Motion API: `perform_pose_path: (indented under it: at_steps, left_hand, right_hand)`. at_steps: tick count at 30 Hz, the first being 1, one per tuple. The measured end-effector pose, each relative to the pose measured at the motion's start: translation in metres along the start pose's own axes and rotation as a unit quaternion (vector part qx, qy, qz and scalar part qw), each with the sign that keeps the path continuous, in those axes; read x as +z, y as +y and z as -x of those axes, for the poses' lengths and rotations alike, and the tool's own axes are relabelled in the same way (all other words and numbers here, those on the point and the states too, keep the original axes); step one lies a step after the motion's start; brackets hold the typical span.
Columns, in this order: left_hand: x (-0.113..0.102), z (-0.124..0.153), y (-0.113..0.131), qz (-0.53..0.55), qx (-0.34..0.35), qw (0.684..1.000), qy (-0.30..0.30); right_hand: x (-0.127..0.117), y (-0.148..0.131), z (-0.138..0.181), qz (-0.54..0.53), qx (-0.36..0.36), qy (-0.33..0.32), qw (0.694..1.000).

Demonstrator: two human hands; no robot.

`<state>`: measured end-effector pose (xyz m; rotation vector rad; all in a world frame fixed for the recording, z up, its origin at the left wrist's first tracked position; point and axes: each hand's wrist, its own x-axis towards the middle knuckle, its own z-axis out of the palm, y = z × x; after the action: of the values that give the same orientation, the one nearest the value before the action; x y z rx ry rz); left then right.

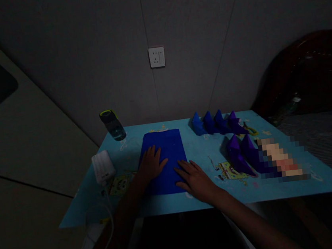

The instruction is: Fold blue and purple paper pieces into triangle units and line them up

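A dark blue sheet of paper (168, 146) lies flat in the middle of a light blue table (281, 187). My left hand (151, 164) rests flat on the sheet's left part, fingers spread. My right hand (194, 179) lies flat on its lower right corner, fingers stretched toward the left. Neither hand holds anything. The room is dim.
Several folded blue and purple paper shapes (216, 122) stand in a row at the back right, and more purple ones (241, 154) sit nearer. A bottle with a green lid (113, 125) stands at the back left. A white device (103, 166) with a cable sits at the left edge.
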<state>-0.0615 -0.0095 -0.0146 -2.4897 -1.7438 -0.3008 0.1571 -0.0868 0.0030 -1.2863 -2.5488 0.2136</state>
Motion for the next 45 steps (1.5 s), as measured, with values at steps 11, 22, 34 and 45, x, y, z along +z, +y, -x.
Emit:
perform_pose_path:
  at_steps: [11,22,34,45]
  left_hand:
    - [0.014,0.005,0.001,0.028,-0.022,0.999,0.023]
    - [0.015,0.006,0.000,0.038,-0.024,0.998,0.034]
    - [-0.022,-0.019,0.007,0.055,0.023,0.998,-0.005]
    - [0.011,-0.033,0.028,0.155,0.095,0.983,-0.012]
  right_hand:
    - [0.002,0.002,0.005,-0.074,0.017,0.029,0.997]
    - [0.001,-0.004,0.006,-0.061,0.022,0.038,0.997]
    - [-0.042,0.070,-0.047,0.065,0.236,0.190,0.951]
    - [-0.024,0.125,-0.077,0.094,0.253,0.227,0.936]
